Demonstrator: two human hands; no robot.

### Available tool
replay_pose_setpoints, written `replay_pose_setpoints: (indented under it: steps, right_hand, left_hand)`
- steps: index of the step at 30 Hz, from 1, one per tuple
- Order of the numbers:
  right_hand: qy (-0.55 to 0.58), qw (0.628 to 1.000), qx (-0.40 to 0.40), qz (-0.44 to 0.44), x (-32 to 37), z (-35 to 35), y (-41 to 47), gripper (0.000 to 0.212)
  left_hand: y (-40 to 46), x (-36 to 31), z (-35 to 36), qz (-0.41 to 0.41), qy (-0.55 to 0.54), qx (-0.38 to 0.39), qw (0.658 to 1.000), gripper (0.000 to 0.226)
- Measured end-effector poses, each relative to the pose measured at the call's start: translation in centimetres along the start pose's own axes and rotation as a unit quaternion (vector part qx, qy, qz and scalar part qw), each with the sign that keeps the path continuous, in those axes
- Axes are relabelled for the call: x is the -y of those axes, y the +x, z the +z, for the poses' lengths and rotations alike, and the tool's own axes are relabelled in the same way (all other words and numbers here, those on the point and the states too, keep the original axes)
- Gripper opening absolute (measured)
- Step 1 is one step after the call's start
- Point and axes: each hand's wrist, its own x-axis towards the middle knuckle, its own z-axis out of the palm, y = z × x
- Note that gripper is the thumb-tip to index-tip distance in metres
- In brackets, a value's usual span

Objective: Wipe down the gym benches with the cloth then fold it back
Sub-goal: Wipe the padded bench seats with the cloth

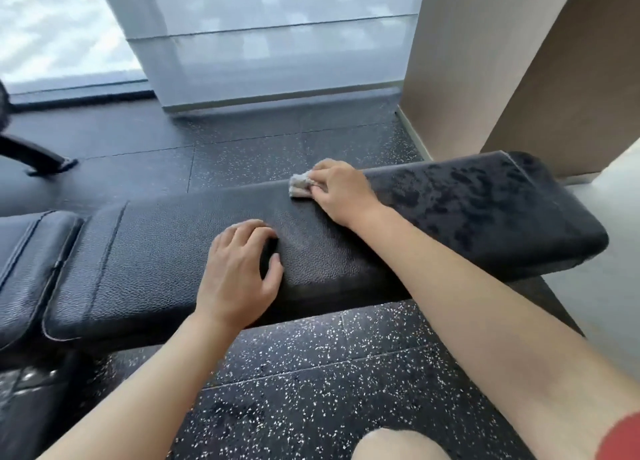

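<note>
A long black padded gym bench (166,252) runs across the view from lower left to right. Its right end (485,203) carries dark wet blotches. My right hand (341,191) grips a small bunched grey cloth (299,184) and holds it down on the bench's far edge, left of the wet patch. My left hand (239,272) rests on the near edge of the bench with fingers curled loosely against the padding and nothing in it.
A second black pad (24,252) adjoins the bench at the left. Black speckled rubber floor (311,390) lies in front and behind. A glass wall (277,44) stands behind, a beige column (519,61) at the right. A black equipment leg (38,158) crosses the far left. My knee (398,445) shows below.
</note>
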Motion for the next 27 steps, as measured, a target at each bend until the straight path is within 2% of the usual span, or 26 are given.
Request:
replay_pose_setpoints:
  steps: [6,11,16,19,23,27]
  right_hand:
    - [0.093,0.991,-0.006,-0.095,3.1,1.3,-9.9,0.028]
    - [0.063,0.992,-0.005,-0.113,0.7,-0.5,-15.3,0.025]
    - [0.038,0.998,-0.051,0.002,-4.1,-2.5,-11.3,0.025]
    - [0.01,0.998,-0.044,0.054,-4.1,-2.2,-6.2,0.026]
    - [0.009,0.996,-0.032,0.079,-0.9,-0.8,-0.6,0.025]
    - [0.015,0.998,-0.035,0.055,2.5,0.6,-2.9,0.029]
  left_hand:
    - [-0.3,-0.3,-0.1,0.014,0.016,-0.013,1.0,0.034]
    - [-0.3,0.1,0.3,0.024,0.014,-0.02,0.999,0.033]
    - [-0.1,0.3,0.7,0.033,0.024,-0.032,0.999,0.035]
    - [-0.2,0.1,0.6,0.031,0.021,-0.037,0.999,0.033]
    - [-0.2,0.2,0.5,0.028,0.019,-0.037,0.999,0.03]
    - [-0.2,0.2,0.4,0.029,0.023,-0.037,0.999,0.031]
